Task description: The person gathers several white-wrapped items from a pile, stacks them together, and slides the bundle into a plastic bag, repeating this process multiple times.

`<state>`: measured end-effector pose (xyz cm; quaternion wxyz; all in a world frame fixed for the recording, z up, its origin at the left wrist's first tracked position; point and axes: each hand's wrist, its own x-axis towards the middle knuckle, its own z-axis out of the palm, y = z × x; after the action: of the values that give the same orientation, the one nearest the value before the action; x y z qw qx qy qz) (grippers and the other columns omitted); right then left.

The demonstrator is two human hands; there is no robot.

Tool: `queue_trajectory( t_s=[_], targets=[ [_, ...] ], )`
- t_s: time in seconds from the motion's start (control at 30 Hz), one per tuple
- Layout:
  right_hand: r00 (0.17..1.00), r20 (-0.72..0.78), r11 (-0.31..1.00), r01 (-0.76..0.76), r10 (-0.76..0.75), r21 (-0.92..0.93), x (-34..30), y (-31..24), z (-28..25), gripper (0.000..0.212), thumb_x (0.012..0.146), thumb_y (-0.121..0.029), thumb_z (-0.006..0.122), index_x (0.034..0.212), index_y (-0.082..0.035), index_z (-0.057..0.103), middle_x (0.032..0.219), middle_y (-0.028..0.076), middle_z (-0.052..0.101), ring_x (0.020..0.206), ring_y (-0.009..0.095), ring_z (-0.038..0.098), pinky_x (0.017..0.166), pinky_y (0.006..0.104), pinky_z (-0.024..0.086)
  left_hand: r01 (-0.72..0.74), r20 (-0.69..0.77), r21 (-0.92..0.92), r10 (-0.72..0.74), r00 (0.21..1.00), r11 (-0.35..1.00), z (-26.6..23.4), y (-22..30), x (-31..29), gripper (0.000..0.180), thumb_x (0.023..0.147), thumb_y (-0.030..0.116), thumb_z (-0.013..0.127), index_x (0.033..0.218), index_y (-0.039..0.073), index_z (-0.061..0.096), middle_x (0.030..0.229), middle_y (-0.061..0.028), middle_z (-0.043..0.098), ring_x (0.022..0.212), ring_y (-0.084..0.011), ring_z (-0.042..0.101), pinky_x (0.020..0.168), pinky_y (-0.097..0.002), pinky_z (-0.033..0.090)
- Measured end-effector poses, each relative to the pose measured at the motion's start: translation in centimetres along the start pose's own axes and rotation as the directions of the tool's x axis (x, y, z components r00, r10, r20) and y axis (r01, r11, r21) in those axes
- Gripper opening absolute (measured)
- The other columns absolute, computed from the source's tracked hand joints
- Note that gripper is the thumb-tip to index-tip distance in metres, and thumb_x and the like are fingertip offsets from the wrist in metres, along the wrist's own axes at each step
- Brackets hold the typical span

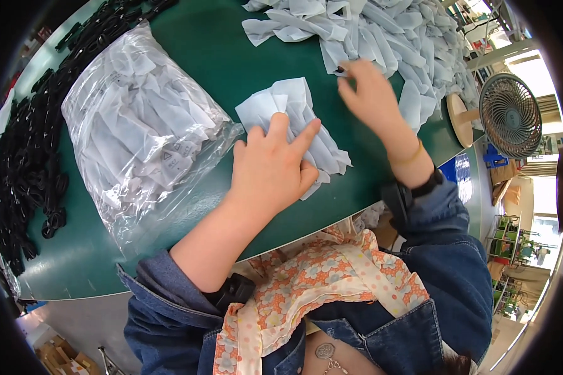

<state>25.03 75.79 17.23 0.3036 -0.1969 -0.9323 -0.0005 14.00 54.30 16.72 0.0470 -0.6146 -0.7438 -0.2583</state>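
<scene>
My left hand (269,162) lies spread on a small stack of whitish translucent pouches (302,103), pressing it against the green table. Its fingers are apart. To the right, my right hand (374,100) reaches to the near edge of a large heap of similar pouches (413,37). The thumb and forefinger stand apart, with the fingertips at a small black piece (339,70) on one pouch's end. What the other fingers do is hidden. Left of my left hand sits a large clear plastic bag (137,119) packed with such pouches.
Bundles of black cables (34,169) line the left side of the green table (216,53). A round desk fan (512,115) with a wooden-looking base stands at the right edge. Cardboard boxes (65,356) lie on the floor at lower left. Plant shelves (505,240) stand farther right.
</scene>
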Motion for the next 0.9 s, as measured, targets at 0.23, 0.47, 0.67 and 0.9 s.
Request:
queue_trajectory(
  t_s=[0.23,0.47,0.67,0.9],
  targets=[
    [0.95,-0.312,0.996,-0.021,-0.008,-0.091,1.2,2.9,-4.5,0.012,0.083,-0.012,0.063,0.089,-0.002,0.062,0.087,0.01,0.06,0.076,0.024,0.058,0.068,0.031,0.046,0.029,-0.03,0.004,-0.029,0.999,1.0,0.8,1.4,-0.2,0.051,0.068,0.024,0.061,0.119,0.024,0.064,0.096,-0.0074,0.049,0.068,-0.0262,0.051,0.054,-0.0407,0.045],
    [0.742,0.12,0.555,-0.588,0.659,0.588,-0.9,3.6,-8.2,0.021,0.088,-0.019,0.062,0.09,0.002,0.062,0.084,0.004,0.062,0.073,0.012,0.055,0.065,0.026,0.044,0.014,-0.019,0.022,-0.013,1.0,1.0,1.1,1.5,-0.3,0.051,0.069,0.025,0.061,0.12,0.024,0.064,0.096,-0.0067,0.05,0.069,-0.026,0.052,0.054,-0.0406,0.044],
    [0.816,0.438,0.862,-0.482,0.376,0.159,-5.5,1.8,-5.9,0.039,0.082,-0.03,0.069,0.1,0.004,0.064,0.073,0.009,0.063,0.069,0.019,0.059,0.064,0.0328,0.047,0.014,-0.048,0.034,-0.012,0.999,0.999,1.4,1.1,-0.3,0.053,0.068,0.025,0.062,0.121,0.024,0.063,0.098,-0.0067,0.049,0.07,-0.0265,0.053,0.055,-0.0403,0.045],
    [0.769,0.52,0.842,-0.515,0.373,0.159,-4.2,-1.1,-4.4,0.048,0.08,-0.029,0.072,0.11,0.007,0.061,0.08,0.01,0.067,0.072,0.018,0.061,0.069,0.0306,0.049,0.008,-0.009,-0.029,-0.008,1.0,1.0,1.0,0.3,-0.2,0.049,0.073,0.022,0.06,0.122,0.021,0.061,0.099,-0.0093,0.049,0.073,-0.0295,0.056,0.06,-0.0426,0.048]
  ],
)
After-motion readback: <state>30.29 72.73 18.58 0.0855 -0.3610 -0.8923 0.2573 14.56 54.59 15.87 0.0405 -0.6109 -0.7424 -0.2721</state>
